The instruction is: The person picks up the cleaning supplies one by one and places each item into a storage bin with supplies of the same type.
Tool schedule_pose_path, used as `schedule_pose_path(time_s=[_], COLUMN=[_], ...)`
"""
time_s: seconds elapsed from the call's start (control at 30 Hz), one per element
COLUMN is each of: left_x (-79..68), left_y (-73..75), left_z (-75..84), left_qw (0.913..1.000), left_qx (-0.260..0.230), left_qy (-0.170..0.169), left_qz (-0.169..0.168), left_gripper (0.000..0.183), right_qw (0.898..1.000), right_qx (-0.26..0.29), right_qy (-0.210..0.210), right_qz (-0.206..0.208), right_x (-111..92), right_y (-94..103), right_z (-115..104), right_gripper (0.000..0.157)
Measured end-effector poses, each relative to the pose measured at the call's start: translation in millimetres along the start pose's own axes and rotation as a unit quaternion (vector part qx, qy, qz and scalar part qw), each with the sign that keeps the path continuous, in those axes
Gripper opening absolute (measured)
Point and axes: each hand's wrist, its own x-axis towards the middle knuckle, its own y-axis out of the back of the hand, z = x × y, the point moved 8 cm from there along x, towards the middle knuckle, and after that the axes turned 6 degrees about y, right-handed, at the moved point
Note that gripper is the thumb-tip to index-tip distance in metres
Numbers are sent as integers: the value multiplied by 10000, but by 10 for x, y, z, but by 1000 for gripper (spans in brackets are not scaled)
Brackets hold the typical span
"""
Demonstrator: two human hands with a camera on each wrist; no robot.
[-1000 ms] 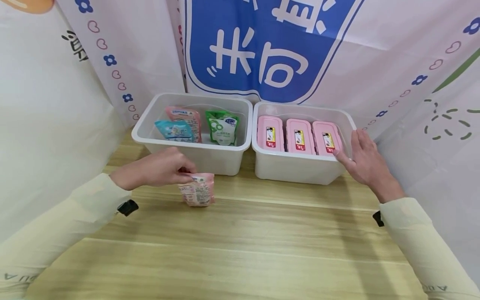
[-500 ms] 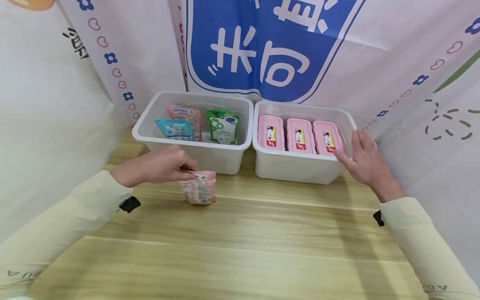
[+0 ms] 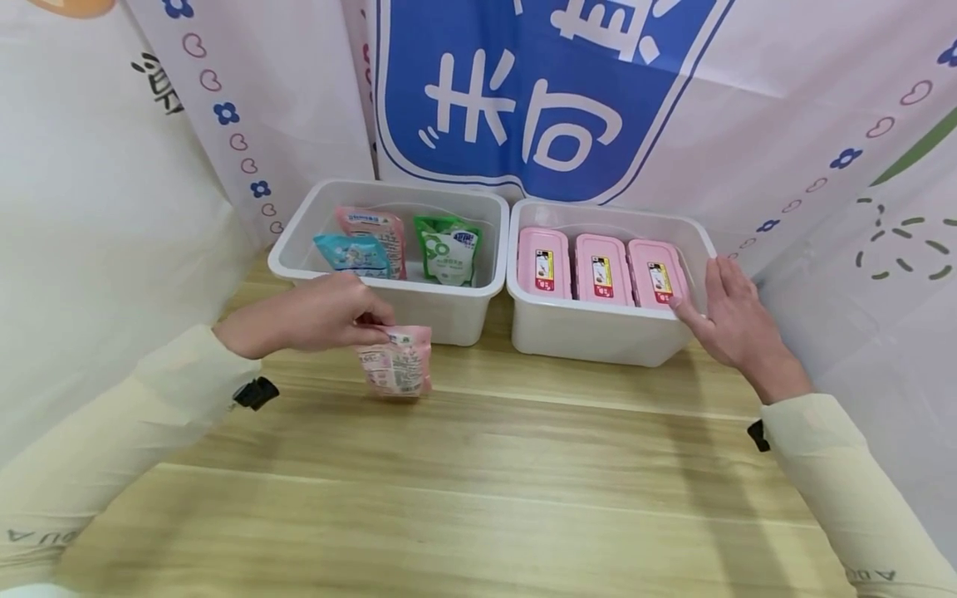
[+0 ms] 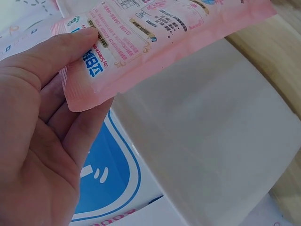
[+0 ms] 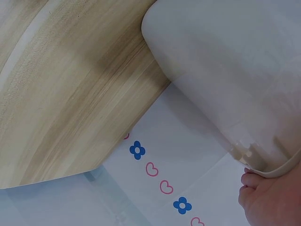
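Note:
My left hand (image 3: 329, 314) pinches the top edge of a pink printed refill pouch (image 3: 396, 361) between thumb and fingers. The pouch hangs upright just above the table, in front of the left white bin (image 3: 449, 320). In the left wrist view, the thumb lies flat across the pink pouch (image 4: 155, 33) near its sealed end. Inside the left bin are another pink pouch (image 3: 366, 218), a blue pouch (image 3: 355, 256) and a green-and-white pouch (image 3: 449, 251). My right hand (image 3: 736, 320) rests on the right bin's (image 3: 591, 332) outer corner, its fingers straight along the rim.
Three pink lidded boxes, among them a middle box (image 3: 601, 270), stand side by side in the right bin. The bins touch or nearly touch on a wooden table (image 3: 493, 482). Printed cloth (image 3: 299, 83) hangs behind and on both sides.
The left hand has raised the pink pouch slightly and carried it a little toward the left bin. My right hand stays at the right bin's rim.

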Motion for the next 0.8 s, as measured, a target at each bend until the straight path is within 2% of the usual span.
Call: schedule_pose_path(time_s=[0.37, 0.6, 0.8], left_x=[44, 39, 92], left_y=[184, 341, 457], left_z=[96, 147, 211], left_qw=[9994, 9992, 9988], left_qx=[129, 227, 222], left_qy=[-286, -218, -334], left_qz=[139, 228, 276], left_gripper=[8, 6, 6], right_qw=[10000, 10000, 9999], right_qx=[-37, -35, 0], right_qy=[-37, -26, -30], right_qz=[-11, 3, 97], right_x=[2, 1, -3], right_y=[-11, -15, -7], right_z=[9, 2, 15], right_gripper=[100, 99, 100])
